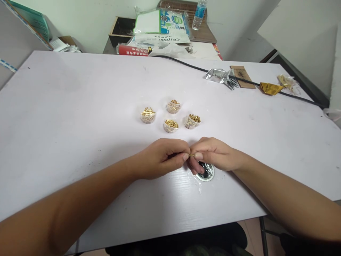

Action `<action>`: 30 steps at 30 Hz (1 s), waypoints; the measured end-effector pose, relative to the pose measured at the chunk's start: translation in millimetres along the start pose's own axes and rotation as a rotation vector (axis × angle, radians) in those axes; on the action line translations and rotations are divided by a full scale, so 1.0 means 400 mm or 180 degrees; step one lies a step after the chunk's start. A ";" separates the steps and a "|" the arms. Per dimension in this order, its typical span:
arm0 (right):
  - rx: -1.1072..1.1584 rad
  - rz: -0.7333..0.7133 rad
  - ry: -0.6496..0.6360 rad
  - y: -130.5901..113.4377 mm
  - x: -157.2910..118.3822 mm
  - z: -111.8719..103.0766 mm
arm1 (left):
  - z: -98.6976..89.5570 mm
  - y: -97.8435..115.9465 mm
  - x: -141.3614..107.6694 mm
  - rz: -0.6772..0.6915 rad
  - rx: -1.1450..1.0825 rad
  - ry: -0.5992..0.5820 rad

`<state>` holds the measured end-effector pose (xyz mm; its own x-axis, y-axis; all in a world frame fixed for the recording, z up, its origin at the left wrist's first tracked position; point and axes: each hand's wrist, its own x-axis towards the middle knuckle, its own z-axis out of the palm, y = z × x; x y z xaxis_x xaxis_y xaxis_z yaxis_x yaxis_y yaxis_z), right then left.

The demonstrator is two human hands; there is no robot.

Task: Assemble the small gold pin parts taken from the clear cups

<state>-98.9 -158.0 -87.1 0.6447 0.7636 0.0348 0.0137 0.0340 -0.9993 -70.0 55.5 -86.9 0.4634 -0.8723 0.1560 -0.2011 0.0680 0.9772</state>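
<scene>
A small gold metal pin (191, 155) is pinched between both hands near the table's front middle. My left hand (170, 156) grips its left end with thumb and fingers, and my right hand (213, 154) grips its right end. The fingertips of the two hands nearly touch. Beyond them stand clear cups of gold metal pieces: one on the left (148, 115), one at the back (173, 106), one in front (171, 126) and one on the right (192, 121). Below my right hand lies a round dark disc with a pale rim (209, 174), partly covered by the fingers.
On the white table (80, 106), a black cable (186, 64) crosses the back right, with silver foil (220, 75), brown cardboard (243, 77) and gold foil (270, 88) along it. Behind stand a water bottle (199, 15) and a black box (122, 30).
</scene>
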 end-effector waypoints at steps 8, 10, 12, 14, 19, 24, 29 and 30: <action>0.0010 -0.0022 0.0015 0.002 0.002 0.001 | 0.000 0.003 0.003 -0.0013 -0.0082 -0.0020; 0.0022 -0.0023 0.0028 0.003 0.002 0.000 | 0.001 0.005 0.003 -0.0026 -0.0105 -0.0049; 0.0024 -0.0009 0.0023 0.003 0.003 0.000 | 0.001 0.007 0.003 -0.0037 -0.0115 -0.0051; 0.0014 0.0008 0.0013 0.002 0.003 0.000 | 0.001 0.008 0.003 -0.0067 -0.0103 -0.0050; -0.0024 0.0029 0.0040 0.001 0.000 0.000 | 0.001 0.008 0.003 -0.0101 -0.0100 -0.0026; -0.0078 0.0022 0.0022 0.002 0.000 0.000 | 0.003 0.005 0.001 -0.0110 -0.0053 0.0000; -0.0122 0.0052 0.0045 0.002 0.001 0.000 | 0.004 0.007 0.001 -0.0063 -0.0026 -0.0014; -0.0133 0.0061 0.0049 0.002 0.001 0.000 | 0.004 0.008 0.001 -0.0051 -0.0038 -0.0021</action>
<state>-98.6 -157.8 -87.7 0.6568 0.7539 0.0158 0.0330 -0.0078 -0.9994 -71.8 54.5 -83.7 0.4607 -0.8765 0.1393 -0.1833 0.0596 0.9812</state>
